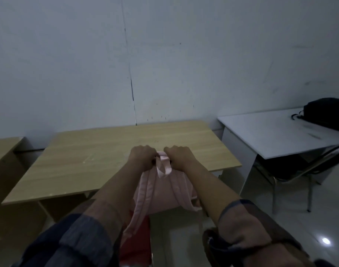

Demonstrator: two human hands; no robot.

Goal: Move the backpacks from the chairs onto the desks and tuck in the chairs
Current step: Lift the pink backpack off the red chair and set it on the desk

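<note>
A pink backpack [164, 191] hangs in the air in front of the wooden desk [110, 157], its straps dangling toward me. My left hand [143, 158] and my right hand [179, 157] both grip its top by the carry loop, side by side over the desk's near edge. Below the bag a red chair seat [137, 239] shows, partly hidden by my arms. A black backpack [326, 114] lies on the white desk [270, 132] at the right, and a black chair [303, 170] is pushed under that desk.
Another wooden desk [3, 151] stands at the far left, with a narrow gap between it and the middle desk. All the desks stand against a pale wall. Glossy tiled floor [309, 224] lies at the lower right.
</note>
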